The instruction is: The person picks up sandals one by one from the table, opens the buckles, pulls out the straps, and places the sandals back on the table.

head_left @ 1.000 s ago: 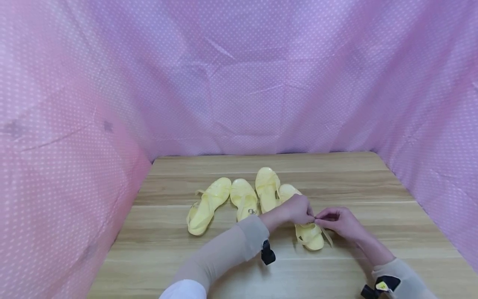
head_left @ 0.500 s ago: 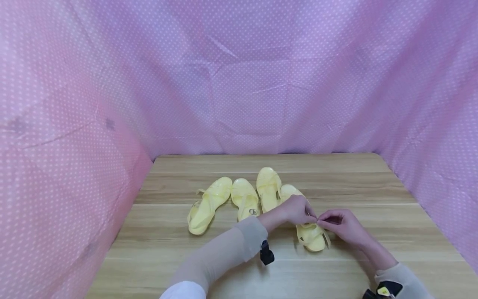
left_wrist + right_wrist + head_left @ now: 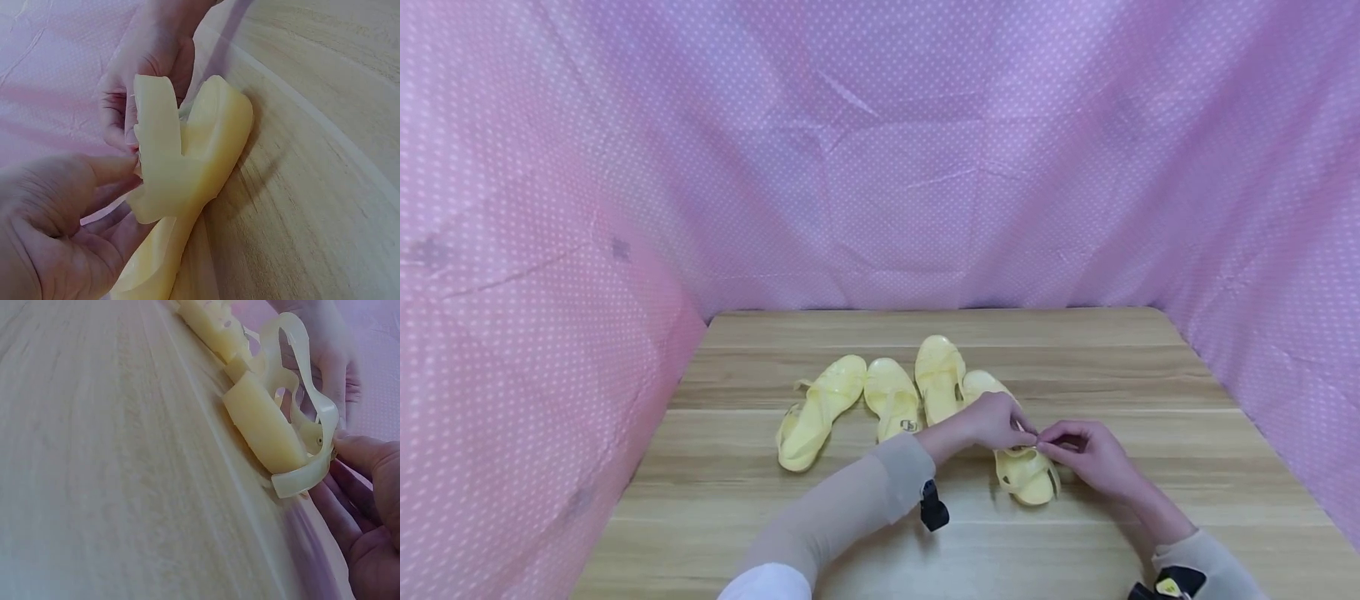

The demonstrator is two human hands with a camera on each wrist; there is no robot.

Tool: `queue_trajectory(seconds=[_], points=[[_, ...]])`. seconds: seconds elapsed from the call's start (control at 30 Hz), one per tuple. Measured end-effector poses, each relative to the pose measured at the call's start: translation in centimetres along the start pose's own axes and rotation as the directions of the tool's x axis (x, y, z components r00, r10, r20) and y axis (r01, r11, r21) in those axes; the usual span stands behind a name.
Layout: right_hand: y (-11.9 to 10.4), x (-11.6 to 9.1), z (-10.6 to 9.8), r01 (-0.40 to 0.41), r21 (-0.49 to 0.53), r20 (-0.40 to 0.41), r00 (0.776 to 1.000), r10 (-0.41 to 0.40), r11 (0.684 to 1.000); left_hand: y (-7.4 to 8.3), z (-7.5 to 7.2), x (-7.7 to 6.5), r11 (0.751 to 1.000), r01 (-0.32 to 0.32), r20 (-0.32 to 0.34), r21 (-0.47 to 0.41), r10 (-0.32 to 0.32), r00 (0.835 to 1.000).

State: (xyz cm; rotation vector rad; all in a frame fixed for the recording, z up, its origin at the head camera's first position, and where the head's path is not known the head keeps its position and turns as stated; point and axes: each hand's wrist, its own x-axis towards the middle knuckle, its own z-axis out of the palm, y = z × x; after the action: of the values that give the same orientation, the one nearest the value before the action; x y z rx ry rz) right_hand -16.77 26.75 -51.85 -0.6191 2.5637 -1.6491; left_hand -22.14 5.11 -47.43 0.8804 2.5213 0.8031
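The rightmost yellow jelly sandal [image 3: 1033, 486] lies on the table with its toe pointing away. My left hand [image 3: 997, 421] reaches over its middle and pinches the ankle strap between thumb and fingers. From the right, my right hand [image 3: 1096, 457] pinches the same strap, fingertips meeting the left hand's. In the right wrist view the strap [image 3: 329, 422] loops above the heel, its loose end [image 3: 294, 482] curling past the sole. A small buckle piece [image 3: 319, 441] shows beside the right thumb. In the left wrist view the strap [image 3: 156, 119] stands up from the heel; the fingertips partly hide where it is gripped.
Three more yellow sandals lie to the left: one angled at the far left [image 3: 820, 408], one in the middle [image 3: 889, 392], and one touching the worked sandal's toe side [image 3: 937, 375]. Pink dotted cloth [image 3: 895, 167] surrounds the wooden table [image 3: 760, 533] at back and sides.
Both hands stay nearly in place, still pinching the strap. The loose strap end at the heel has swung inward, closer to the sandal.
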Motion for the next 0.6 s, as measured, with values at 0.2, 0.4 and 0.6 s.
queue_trajectory(seconds=[0.2,0.4,0.6], points=[[0.11,-0.13,-0.07,0.021,-0.016,0.007,1.0,-0.021,1.0,0.19,0.0,0.2,0.999,0.032,0.007,-0.027,-0.031,0.999],[0.15,-0.36,-0.25,0.036,-0.009,0.006,0.999,-0.036,0.999,0.12,0.36,0.16,0.991,0.057,-0.011,-0.123,-0.058,0.998],[0.15,-0.2,-0.23,0.031,-0.03,0.01,0.999,-0.031,0.999,0.02,0.15,0.42,0.999,-0.008,0.011,-0.035,0.009,1.0]])
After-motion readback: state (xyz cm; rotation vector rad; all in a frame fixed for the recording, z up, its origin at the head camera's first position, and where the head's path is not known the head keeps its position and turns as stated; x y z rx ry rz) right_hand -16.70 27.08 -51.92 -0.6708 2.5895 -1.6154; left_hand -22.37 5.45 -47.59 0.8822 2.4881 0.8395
